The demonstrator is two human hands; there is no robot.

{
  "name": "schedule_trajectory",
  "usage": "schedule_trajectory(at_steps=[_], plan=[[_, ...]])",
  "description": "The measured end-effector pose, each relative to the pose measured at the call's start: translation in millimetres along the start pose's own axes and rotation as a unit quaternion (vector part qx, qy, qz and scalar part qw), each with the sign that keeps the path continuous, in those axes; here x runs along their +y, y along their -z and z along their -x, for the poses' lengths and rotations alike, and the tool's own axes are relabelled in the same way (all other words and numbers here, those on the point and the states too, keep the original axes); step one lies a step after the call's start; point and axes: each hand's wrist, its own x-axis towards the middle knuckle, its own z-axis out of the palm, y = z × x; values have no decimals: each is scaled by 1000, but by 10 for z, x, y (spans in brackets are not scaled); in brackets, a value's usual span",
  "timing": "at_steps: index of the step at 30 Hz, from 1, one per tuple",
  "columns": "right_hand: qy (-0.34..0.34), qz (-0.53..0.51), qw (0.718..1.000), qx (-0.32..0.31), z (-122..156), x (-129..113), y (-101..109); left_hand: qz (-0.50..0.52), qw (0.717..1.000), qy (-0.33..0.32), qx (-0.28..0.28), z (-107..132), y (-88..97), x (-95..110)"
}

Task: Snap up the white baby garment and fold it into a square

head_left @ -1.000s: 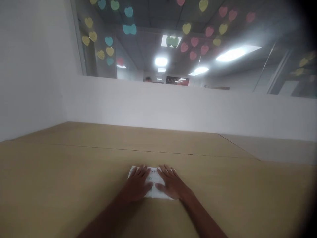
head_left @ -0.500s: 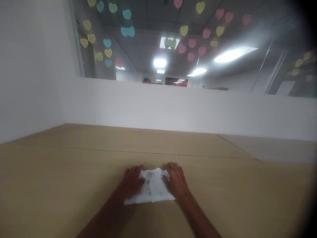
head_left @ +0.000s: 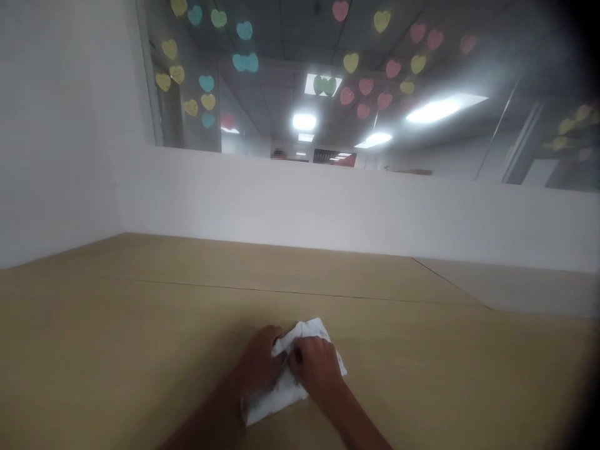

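A small white folded cloth point(head_left: 269, 403) with faint grey print lies on the tan table point(head_left: 117, 350) near the bottom middle. My left hand point(head_left: 257, 362) curls over its left part, fingers closed on the fabric. My right hand point(head_left: 315, 367) is closed over its upper right part, pinching the cloth where the two hands meet. A white corner point(head_left: 313, 328) sticks up beyond the knuckles and another edge shows under my right wrist. Both forearms reach in from the bottom edge.
The table runs to a low white partition wall point(head_left: 328, 206) at the back and a white wall on the left. Above the partition is glass with several paper heart stickers point(head_left: 349, 61). A paler table section point(head_left: 525, 287) adjoins at the right.
Both hands lay flat on the folded cloth a second ago. They have since curled, come together and gathered the cloth, which now sits skewed and bunched, slightly nearer to me.
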Motion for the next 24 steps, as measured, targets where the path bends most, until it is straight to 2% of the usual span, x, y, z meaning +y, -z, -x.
schedule_trajectory(at_steps=[9, 18, 24], plan=[[3, 50, 996, -75, 42, -72, 189, 77, 996, -32, -16, 22, 37, 81], [-16, 58, 997, -46, 26, -22, 129, 52, 998, -11, -24, 11, -23, 49], [5, 19, 999, -51, 15, 103, 128, 36, 999, -6, -22, 36, -36, 33]])
